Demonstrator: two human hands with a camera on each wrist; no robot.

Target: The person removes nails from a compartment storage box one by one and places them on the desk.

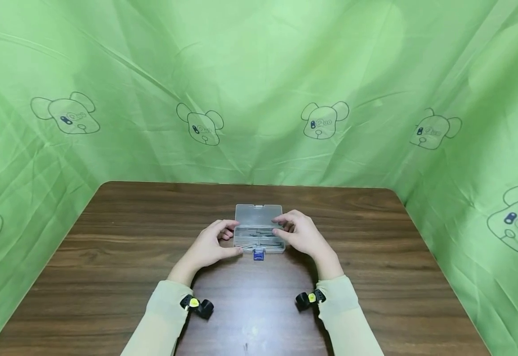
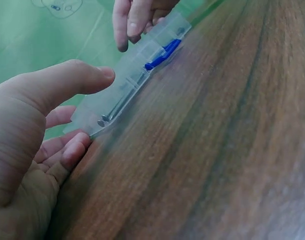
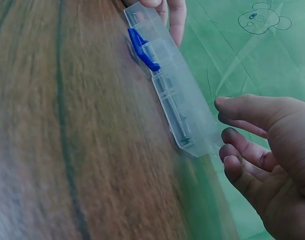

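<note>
2 hands flank the work: the left hand [image 1: 207,242] has its thumb and fingers spread wide about the left end of a clear plastic case [image 1: 246,241], while the right hand [image 1: 302,235] has its fingers loosely bent at the right end, with some room left between thumb and forefinger. Neither seems clamped on anything, though the pictures do not settle whether the fingertips touch the plastic or stop just beside it. The case sits between the hands, with slim metal pieces [image 1: 270,244] lying lengthwise in its near and far sections, so the step in hand looks like steadying an opened case. For that, light pressure at both ends should do; thin walls would likely flex under a hard squeeze, and a sudden tilt could send the pieces sliding across their dividers. The lid [image 1: 258,213] stands open on the far side, and any move of it is best made evenly from both corners so the hinge does not twist. On the near side, the blue latch [image 1: 258,255] juts out over the desk [image 1: 130,237], and thumbs should keep off it. Bare wood surrounds the case, leaving room for both wrists to stay low, well apart from the green cloth [image 1: 259,64] behind.
</note>
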